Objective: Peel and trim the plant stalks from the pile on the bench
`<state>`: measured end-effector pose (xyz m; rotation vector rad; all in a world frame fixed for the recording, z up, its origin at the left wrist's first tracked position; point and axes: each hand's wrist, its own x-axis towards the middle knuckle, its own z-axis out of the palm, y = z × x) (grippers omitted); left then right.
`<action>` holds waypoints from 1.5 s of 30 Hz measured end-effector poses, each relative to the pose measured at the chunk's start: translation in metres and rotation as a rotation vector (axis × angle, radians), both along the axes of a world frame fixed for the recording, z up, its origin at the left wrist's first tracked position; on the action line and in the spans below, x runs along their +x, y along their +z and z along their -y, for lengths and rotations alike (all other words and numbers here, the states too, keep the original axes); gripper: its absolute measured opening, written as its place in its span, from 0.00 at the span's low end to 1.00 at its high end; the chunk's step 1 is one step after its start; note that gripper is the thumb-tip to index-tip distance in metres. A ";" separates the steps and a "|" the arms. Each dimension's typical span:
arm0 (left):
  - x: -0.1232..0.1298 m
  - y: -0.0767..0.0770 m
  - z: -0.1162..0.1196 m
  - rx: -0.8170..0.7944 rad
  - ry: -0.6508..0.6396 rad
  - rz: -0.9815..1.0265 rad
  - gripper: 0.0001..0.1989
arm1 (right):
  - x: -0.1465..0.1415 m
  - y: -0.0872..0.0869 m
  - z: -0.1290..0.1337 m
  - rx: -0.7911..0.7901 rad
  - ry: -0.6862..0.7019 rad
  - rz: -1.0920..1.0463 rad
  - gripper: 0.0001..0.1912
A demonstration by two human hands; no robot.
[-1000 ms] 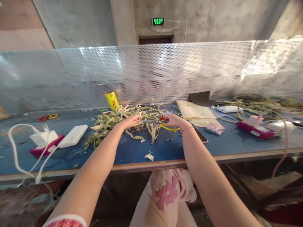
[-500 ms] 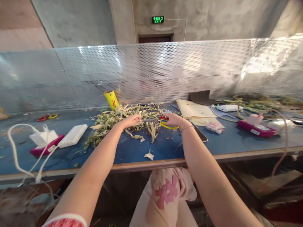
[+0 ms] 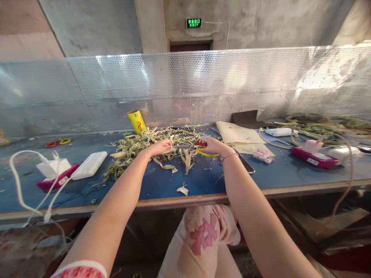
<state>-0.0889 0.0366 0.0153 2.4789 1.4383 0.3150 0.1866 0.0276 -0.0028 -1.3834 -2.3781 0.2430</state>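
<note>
My right hand point(image 3: 211, 146) is closed on scissors point(image 3: 206, 152) with red and yellow handles. Their blades point left, close to the fingertips of my left hand point(image 3: 162, 147). Those fingers are pinched together over a heap of dry, pale green plant pieces point(image 3: 130, 152); what they hold is too small to make out. Some dry leaves point(image 3: 188, 160) hang or lie just below the blades. A white scrap point(image 3: 182, 190) rests on the blue table point(image 3: 162, 189) near its front edge.
Behind the heap leans a yellow tube point(image 3: 136, 121). White chargers and cables point(image 3: 52, 168) lie at the left, beside a white power bank point(image 3: 89, 165). Right of my right hand are a phone point(image 3: 246, 164), papers point(image 3: 239, 134), a pink case point(image 3: 262, 154) and a magenta block point(image 3: 314, 158).
The scissor blades look slightly closer together than before. Both hands have stayed in nearly the same place.
</note>
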 end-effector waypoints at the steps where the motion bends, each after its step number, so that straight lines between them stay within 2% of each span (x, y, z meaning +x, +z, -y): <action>1: 0.000 0.000 0.000 -0.001 0.003 0.002 0.11 | 0.000 0.001 0.001 -0.002 0.002 -0.005 0.13; 11: -0.006 -0.002 -0.002 -0.053 0.031 0.097 0.13 | 0.001 0.002 0.002 -0.003 -0.015 0.002 0.10; 22: -0.012 -0.006 -0.005 -0.195 0.083 0.255 0.16 | 0.000 0.005 0.010 -0.066 -0.075 0.022 0.18; 32: -0.004 0.002 0.004 -0.098 0.039 0.169 0.18 | -0.004 0.011 0.016 -0.078 -0.024 0.075 0.11; 45: -0.003 0.002 0.003 -0.020 -0.027 0.161 0.15 | -0.004 0.011 0.017 -0.092 0.007 0.037 0.12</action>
